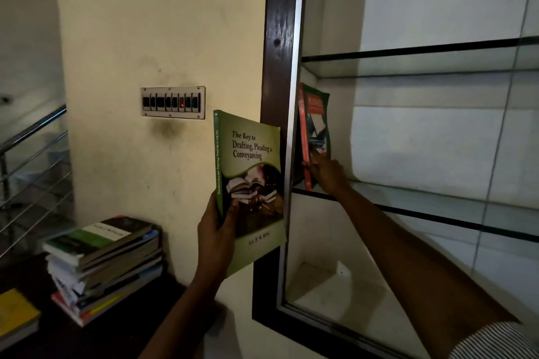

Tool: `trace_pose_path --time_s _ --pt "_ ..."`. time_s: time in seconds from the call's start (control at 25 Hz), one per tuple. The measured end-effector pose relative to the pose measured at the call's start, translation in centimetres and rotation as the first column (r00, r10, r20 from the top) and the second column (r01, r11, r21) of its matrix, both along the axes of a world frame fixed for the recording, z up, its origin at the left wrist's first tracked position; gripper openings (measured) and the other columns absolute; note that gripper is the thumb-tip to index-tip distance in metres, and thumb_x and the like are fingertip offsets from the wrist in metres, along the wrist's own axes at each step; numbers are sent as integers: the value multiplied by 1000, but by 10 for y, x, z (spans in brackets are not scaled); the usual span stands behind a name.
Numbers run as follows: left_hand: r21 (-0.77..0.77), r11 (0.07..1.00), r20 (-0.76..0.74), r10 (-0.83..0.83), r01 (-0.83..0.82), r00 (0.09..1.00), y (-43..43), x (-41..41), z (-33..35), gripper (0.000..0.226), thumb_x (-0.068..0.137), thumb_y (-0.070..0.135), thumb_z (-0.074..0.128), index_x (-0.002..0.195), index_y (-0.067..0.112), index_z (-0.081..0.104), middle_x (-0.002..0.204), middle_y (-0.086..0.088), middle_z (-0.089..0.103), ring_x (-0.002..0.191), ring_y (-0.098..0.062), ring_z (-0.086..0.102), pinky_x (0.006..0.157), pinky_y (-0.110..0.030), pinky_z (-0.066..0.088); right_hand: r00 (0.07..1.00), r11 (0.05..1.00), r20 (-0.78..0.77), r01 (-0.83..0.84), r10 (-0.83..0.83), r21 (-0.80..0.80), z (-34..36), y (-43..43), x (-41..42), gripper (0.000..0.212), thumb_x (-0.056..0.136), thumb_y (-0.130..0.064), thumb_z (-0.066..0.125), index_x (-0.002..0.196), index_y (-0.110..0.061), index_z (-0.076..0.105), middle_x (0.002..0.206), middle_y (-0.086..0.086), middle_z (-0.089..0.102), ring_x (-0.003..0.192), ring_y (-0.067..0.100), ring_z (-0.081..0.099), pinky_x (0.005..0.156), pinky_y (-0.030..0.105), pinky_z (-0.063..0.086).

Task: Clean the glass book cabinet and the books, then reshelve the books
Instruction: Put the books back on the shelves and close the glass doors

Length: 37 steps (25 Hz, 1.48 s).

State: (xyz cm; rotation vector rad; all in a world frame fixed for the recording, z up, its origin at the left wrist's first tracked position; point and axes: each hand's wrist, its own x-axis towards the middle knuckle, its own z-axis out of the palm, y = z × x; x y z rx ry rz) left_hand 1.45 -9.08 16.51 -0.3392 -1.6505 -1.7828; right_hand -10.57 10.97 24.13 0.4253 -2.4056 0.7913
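Reshelving is the step in hand, by the look of it. The right grip (328, 175) is inside the cabinet, low on the red-spined book (316, 125), with the thumb at the spine and a finger laid up the cover. It reads as a pinch, though the blur leaves some doubt. That book stands at the left end of the middle glass shelf (437, 201), tilted, its top leaning toward the cabinet's side wall.

The left grip (217, 230) is closed round the lower spine of the green book (250, 172), thumb on the front cover, fingers behind. The green book is upright, cover facing us, held in front of the dark wooden cabinet frame (278, 38). It sits just outside the opening and near the shelved book, with the frame between them.

The next move, I'd judge, is to steady the red-spined book so it can't slide along the glass. Then the green one swings round the frame's edge and slots in on its right, spine outward, so the right grip must give way or brace.

Further out, a stack of books (105, 265) waits against the wall on the dark surface (116, 335), well apart from the cabinet. A yellow book (14, 315) lies at the left of that surface. So there's plenty left to shelve.
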Motion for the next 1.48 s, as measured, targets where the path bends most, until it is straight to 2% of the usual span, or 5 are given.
trace_pose_path --time_s 0.44,0.72,1.04,1.16,1.48 --pt "-59 983 -26 -179 177 984 12 54 -12 25 84 27 48 106 35 55 96 20 70 92 0 65 68 -16 53 975 809 -59 -213 216 -547 -50 -12 127 30 92 -23 55 122 -25 56 107 -6 63 88 7 66 73 22 56" --pt "-76 930 -131 -368 361 921 95 28 26 31 91 23 48 121 22 55 112 3 68 104 -13 64 82 -28 54 984 872 -172 -117 38 -475 -34 30 151 40 90 -32 56 129 -34 49 126 -8 51 106 -2 49 70 -5 39" --pt "34 929 -189 -355 367 916 172 -55 126 40 99 28 40 136 16 46 125 -10 60 113 -18 58 97 -42 48 977 895 -211 -68 -30 -441 57 48 63 49 96 -33 46 142 -21 35 142 3 43 126 16 44 97 23 40" --pt "-13 925 -153 -376 379 914 174 -79 123 41 96 28 45 136 17 48 124 -7 61 114 -16 59 99 -45 46 967 859 -239 -197 91 -473 59 47 53 44 99 -24 40 143 -22 33 141 0 44 121 4 43 86 3 36" --pt "-94 713 -23 -700 695 714 171 -81 97 77 80 74 16 141 32 38 149 5 37 137 -11 33 113 -44 25 999 897 -7 -42 43 -441 69 72 62 43 87 -45 57 123 -22 55 114 0 62 101 16 58 79 24 43"
